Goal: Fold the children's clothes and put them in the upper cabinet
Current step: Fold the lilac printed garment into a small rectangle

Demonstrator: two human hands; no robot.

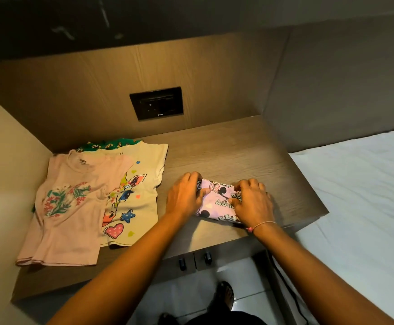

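- A small lilac printed garment (217, 200) is being folded at centre right of the wooden counter (238, 148), pinched by the left hand (183, 195) and right hand (252, 199).
- Three unfolded tops (81, 195) are lying at left, likely being folded next, before the cabinet.

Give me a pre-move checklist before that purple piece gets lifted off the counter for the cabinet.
1. Both hands on purple garment: ok, left hand and right hand press it.
2. Fold finished: cannot tell, hands cover the edges.
3. Garment fully on counter: ok.
4. Pink shirt and cream shirt folded: not ok, lying flat.
5. Upper cabinet open: cannot tell.
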